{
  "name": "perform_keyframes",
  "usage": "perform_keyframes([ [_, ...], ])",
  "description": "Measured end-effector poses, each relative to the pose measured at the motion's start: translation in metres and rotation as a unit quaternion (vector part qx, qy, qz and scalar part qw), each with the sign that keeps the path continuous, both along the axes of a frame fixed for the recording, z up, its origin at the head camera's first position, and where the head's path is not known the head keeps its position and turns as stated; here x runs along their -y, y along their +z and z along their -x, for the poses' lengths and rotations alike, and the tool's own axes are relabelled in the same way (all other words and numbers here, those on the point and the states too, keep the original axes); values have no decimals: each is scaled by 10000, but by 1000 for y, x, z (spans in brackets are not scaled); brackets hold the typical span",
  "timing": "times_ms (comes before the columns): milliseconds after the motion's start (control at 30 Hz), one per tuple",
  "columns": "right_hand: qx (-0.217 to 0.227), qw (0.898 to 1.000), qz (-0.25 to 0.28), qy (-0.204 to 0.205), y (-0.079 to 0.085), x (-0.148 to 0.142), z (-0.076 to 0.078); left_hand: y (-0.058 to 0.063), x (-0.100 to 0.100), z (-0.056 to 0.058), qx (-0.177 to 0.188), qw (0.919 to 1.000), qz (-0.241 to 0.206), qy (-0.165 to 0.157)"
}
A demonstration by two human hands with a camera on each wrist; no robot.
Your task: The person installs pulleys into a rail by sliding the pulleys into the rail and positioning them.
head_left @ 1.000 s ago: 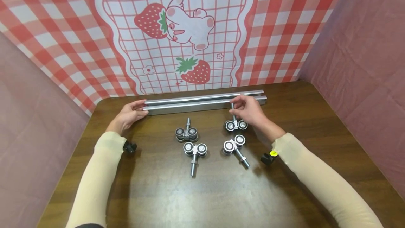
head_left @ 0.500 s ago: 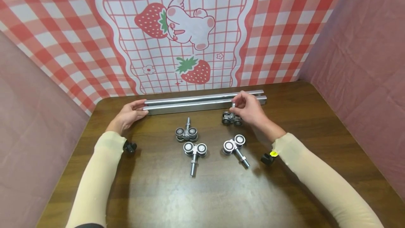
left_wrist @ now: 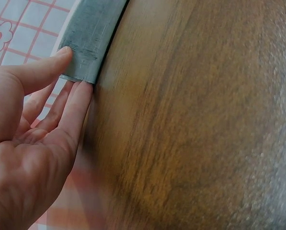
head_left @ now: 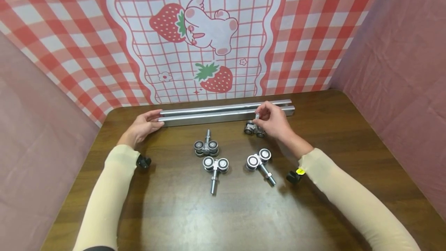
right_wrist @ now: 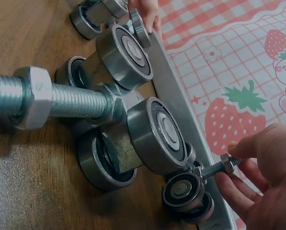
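A long metal track (head_left: 209, 118) with a slot along its top lies at the back of the table. My left hand (head_left: 143, 124) holds its left end, the thumb pressed on the near face of the track (left_wrist: 92, 43) and the other fingers at the end. My right hand (head_left: 273, 120) pinches the bolt of a roller trolley (head_left: 254, 129) near the track's right part. In the right wrist view, the bolt of this trolley (right_wrist: 183, 189) points up between thumb and fingers, its wheels beside the track wall. Whether those wheels touch the table is unclear.
Three more roller trolleys lie on the wooden table (head_left: 181, 212): one with its bolt pointing away (head_left: 206, 148), one with its bolt pointing toward me (head_left: 214, 165) and one angled trolley (head_left: 258, 160) at right. A checked strawberry cloth (head_left: 212, 42) hangs behind the track.
The trolley in my right hand has turned, its wheels tilting from facing me to a more upright-bolt stance, and has come slightly nearer the track. My left hand stays at the track's end.
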State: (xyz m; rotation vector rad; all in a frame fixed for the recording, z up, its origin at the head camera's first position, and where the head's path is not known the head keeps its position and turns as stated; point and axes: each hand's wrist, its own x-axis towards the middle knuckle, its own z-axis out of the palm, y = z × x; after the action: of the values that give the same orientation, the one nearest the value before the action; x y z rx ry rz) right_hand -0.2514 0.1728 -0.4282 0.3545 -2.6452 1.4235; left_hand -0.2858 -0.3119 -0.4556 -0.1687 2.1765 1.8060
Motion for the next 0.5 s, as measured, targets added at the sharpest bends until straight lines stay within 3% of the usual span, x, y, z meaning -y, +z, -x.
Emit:
perform_keyframes([
  [267,105,9996,-95,-251,8,-4,-4,-1,0,2,-4,10000,29,-27],
  [500,63,9992,244,-319,0,-4,-5,-1,1,0,-27,10000,79,-37],
])
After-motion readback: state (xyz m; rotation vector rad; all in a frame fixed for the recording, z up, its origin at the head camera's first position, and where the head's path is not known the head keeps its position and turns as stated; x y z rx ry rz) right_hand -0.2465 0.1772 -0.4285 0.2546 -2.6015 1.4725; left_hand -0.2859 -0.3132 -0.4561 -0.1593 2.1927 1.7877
